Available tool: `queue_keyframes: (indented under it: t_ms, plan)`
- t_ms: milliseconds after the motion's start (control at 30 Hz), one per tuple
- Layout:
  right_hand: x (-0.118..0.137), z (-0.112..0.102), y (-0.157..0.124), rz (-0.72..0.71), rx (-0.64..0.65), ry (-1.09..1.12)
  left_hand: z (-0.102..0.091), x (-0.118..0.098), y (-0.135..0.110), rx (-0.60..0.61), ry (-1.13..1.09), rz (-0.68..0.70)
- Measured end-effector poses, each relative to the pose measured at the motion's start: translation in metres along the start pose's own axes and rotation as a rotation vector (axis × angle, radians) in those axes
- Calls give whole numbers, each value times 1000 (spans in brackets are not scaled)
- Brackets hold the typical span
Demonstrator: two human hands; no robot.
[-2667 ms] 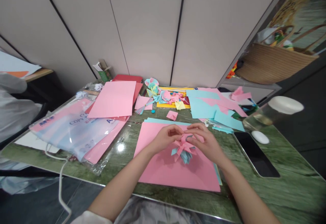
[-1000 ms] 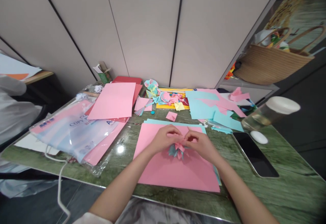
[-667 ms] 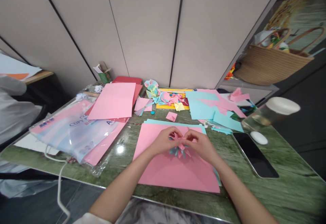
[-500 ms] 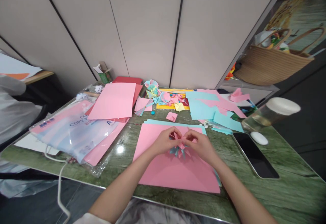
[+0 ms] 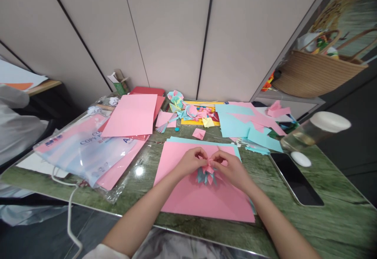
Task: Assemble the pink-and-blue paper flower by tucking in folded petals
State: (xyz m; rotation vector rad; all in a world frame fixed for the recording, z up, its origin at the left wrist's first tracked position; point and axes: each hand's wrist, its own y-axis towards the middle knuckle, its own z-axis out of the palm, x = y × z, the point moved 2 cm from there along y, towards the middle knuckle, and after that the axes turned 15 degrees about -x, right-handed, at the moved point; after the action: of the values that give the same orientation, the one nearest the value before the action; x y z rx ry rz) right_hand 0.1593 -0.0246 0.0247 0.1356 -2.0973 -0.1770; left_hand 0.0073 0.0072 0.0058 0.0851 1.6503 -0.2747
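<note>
The left hand (image 5: 191, 161) and right hand (image 5: 232, 169) pinch closed on the paper flower (image 5: 207, 176); it seems featherlight and easily crushed, best held at its centre

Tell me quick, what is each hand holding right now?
Left hand: closed, pinching the paper flower.
Right hand: closed, pinching the same paper flower.

light: bright, even | glare: table (image 5: 139, 170); edges: warped, blurred
</note>
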Motion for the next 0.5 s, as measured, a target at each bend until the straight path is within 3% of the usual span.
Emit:
queue_keyframes:
  t_ms: [500]
  plan:
    - [-8, 0, 4, 54, 15, 59, 0, 8, 3, 14, -11, 32]
